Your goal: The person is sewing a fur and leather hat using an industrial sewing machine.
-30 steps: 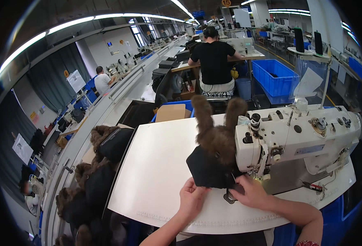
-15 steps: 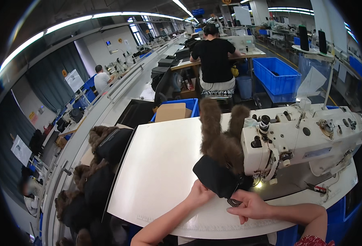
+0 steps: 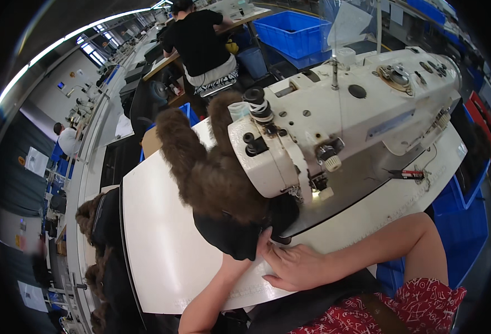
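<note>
A black cloth hat (image 3: 223, 229) with long brown fur flaps (image 3: 198, 175) lies at the front left of a white sewing machine (image 3: 368, 108). Its fur rests against the machine head, and the cloth part faces me. My left hand (image 3: 236, 266) reaches under the near edge of the black cloth; its fingers are covered, but it supports and holds the cloth. With thumb and fingers, my right hand (image 3: 296, 267) pinches the cloth edge beside it, just left of the needle area. Dark cloth hides part of the spot under the presser foot.
More black and brown fur pieces (image 3: 107, 222) are piled left of the white tabletop (image 3: 151, 222). Red-handled thread snips (image 3: 406, 174) lie on the table's right side. A blue bin (image 3: 292, 34) and a seated person in black (image 3: 195, 44) are beyond the machine.
The view has turned right and come nearer to the machine. Black cloth that was raised is now lower, and my left fingers have gone beneath it. My right fingers have closed on its edge.
</note>
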`<control>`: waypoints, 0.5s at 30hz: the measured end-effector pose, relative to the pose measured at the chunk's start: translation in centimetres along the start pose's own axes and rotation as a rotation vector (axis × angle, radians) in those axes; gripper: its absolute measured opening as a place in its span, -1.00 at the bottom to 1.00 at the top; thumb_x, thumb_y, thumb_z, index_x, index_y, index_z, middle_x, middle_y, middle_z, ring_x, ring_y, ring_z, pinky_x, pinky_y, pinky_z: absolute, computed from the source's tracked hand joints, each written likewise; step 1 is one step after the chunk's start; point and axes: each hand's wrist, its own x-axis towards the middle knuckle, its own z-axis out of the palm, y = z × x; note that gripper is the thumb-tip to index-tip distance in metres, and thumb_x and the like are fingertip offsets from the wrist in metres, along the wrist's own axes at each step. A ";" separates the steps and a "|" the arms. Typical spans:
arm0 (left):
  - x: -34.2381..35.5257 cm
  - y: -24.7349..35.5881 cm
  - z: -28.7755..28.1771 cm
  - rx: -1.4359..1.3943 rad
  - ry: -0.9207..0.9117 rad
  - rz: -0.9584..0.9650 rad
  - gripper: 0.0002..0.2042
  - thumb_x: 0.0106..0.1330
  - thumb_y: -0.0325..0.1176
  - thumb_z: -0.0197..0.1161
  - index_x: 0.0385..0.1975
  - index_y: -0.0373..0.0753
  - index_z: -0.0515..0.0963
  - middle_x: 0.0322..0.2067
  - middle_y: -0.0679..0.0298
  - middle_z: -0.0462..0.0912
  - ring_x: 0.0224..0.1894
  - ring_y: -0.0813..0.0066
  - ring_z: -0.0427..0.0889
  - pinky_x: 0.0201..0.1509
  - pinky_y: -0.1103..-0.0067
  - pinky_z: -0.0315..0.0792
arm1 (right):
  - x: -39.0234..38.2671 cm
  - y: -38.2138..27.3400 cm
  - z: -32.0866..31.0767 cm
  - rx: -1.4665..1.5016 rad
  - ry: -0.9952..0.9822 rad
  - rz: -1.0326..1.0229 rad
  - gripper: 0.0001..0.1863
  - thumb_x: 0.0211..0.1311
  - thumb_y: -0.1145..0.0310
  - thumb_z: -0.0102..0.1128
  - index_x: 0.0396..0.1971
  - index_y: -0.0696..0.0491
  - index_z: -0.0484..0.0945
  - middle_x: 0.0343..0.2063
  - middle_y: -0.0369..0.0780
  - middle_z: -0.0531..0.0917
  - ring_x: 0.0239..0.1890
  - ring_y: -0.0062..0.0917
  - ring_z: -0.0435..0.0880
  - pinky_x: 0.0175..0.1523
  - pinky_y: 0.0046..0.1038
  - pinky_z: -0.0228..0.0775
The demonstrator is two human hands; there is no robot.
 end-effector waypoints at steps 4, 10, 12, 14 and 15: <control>0.0 0.1 0.9 -0.302 0.143 0.002 -0.49 0.29 -0.47 0.39 0.26 -0.30 0.45 0.18 0.19 0.54 0.22 0.30 0.49 0.37 0.37 0.32 | -2.3 -1.5 -2.0 0.069 0.021 0.051 -0.14 0.34 0.27 0.20 0.43 0.41 -0.01 0.27 0.39 0.36 0.15 0.03 0.63 0.00 -0.17 0.66; 0.6 0.4 0.9 -0.708 0.260 -0.130 -0.43 0.35 -0.50 0.37 0.35 -0.27 0.36 0.24 0.29 0.47 0.31 0.38 0.39 0.44 0.41 0.21 | -5.8 0.1 -6.0 -0.029 0.037 0.067 -0.35 0.39 0.36 0.18 0.41 0.21 0.24 0.39 0.05 0.37 0.27 -0.10 0.53 0.21 -0.25 0.54; 1.0 0.2 1.2 -0.690 0.274 -0.096 -0.48 0.40 -0.46 0.35 0.34 -0.25 0.37 0.24 0.29 0.49 0.30 0.38 0.42 0.44 0.40 0.24 | -4.1 3.2 -6.2 0.168 0.144 0.307 -0.38 0.39 0.40 0.17 0.40 0.21 0.26 0.31 0.03 0.45 0.18 -0.15 0.61 0.21 -0.27 0.51; 1.1 0.1 1.4 -0.683 0.290 -0.067 -0.46 0.40 -0.42 0.35 0.36 -0.22 0.35 0.26 0.27 0.50 0.32 0.34 0.44 0.47 0.36 0.25 | -2.2 4.9 -5.2 0.180 0.160 0.255 -0.38 0.39 0.41 0.18 0.39 0.23 0.26 0.22 0.00 0.51 0.00 -0.25 0.68 0.08 -0.29 0.55; 1.1 0.1 1.5 -0.719 0.285 -0.031 -0.49 0.41 -0.43 0.34 0.33 -0.22 0.38 0.22 0.28 0.53 0.29 0.36 0.47 0.44 0.37 0.29 | -1.5 5.3 -4.7 0.208 0.185 0.187 -0.38 0.39 0.41 0.19 0.39 0.24 0.25 0.18 -0.01 0.54 -0.09 -0.30 0.71 0.02 -0.31 0.56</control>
